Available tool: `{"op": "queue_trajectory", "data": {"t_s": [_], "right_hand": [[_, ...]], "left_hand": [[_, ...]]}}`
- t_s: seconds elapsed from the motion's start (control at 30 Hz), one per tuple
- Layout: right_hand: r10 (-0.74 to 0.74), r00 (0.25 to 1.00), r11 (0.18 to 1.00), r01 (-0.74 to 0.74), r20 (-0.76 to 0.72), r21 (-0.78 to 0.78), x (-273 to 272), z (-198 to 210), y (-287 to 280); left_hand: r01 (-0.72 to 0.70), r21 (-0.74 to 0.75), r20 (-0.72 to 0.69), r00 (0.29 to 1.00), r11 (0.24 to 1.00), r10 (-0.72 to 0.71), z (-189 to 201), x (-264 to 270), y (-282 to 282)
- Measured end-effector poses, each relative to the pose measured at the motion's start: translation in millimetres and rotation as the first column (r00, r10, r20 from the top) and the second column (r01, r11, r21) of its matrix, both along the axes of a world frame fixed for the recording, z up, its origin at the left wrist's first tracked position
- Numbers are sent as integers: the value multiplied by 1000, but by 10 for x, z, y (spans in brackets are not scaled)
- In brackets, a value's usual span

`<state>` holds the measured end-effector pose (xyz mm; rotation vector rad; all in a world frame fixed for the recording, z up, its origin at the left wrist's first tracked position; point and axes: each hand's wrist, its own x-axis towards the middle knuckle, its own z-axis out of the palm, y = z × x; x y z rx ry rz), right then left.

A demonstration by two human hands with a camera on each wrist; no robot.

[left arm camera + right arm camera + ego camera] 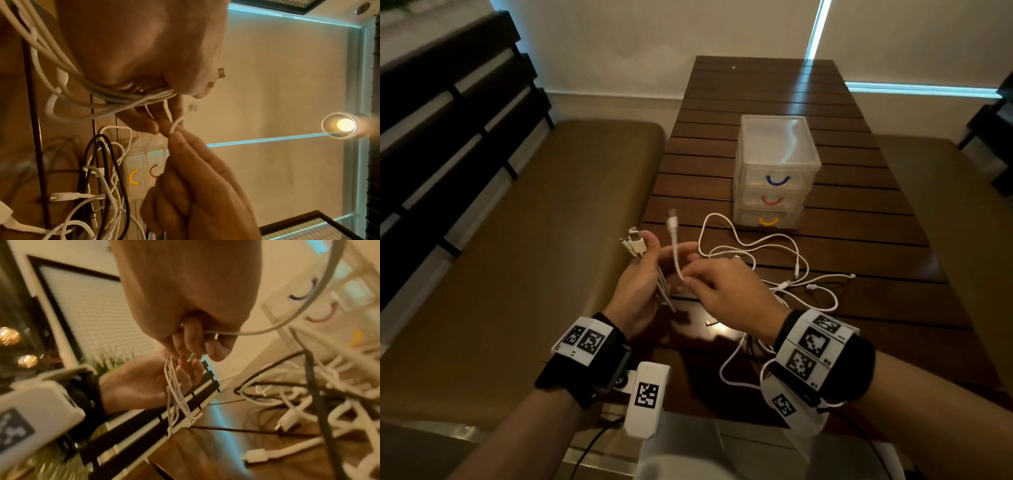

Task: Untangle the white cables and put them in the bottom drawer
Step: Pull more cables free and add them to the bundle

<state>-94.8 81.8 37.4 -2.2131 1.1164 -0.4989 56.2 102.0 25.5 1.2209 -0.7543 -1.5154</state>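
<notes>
Pinching one white cable, right hand nears left hand's bundle.

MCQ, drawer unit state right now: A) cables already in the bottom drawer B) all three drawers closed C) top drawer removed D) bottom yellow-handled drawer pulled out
B: in the head view the drawer unit shows all three fronts flush, the bottom drawer included, while the white cables lie on the table or are held in the left hand and right hand.
</notes>
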Motion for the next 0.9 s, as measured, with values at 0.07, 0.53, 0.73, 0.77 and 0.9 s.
{"op": "queue_trajectory", "data": {"t_s": [0.07, 0.53, 0.73, 0.77, 0.9], "right_hand": [[78, 992, 993, -86, -104, -75, 13, 15, 24], [83, 986, 972, -112, -143, -208, -90, 5, -65], [9, 997, 978, 7, -76, 206, -458, -2, -339], [-28, 1000, 925, 31, -12, 379, -548, 1, -380], [-222, 972, 832, 148, 77, 534, -713, 42, -458]], "left_hand": [[28, -7, 39, 999, 1000, -27, 13, -4, 27], [-138, -72, -43, 990, 988, 135, 59, -10, -53], [-418, -162, -314, 880, 894, 355, 242, 456, -162], [-438, -188, -308, 876, 879, 371, 271, 517, -160], [-333, -311, 107, 918, 890, 381, 303, 448, -128]]}}
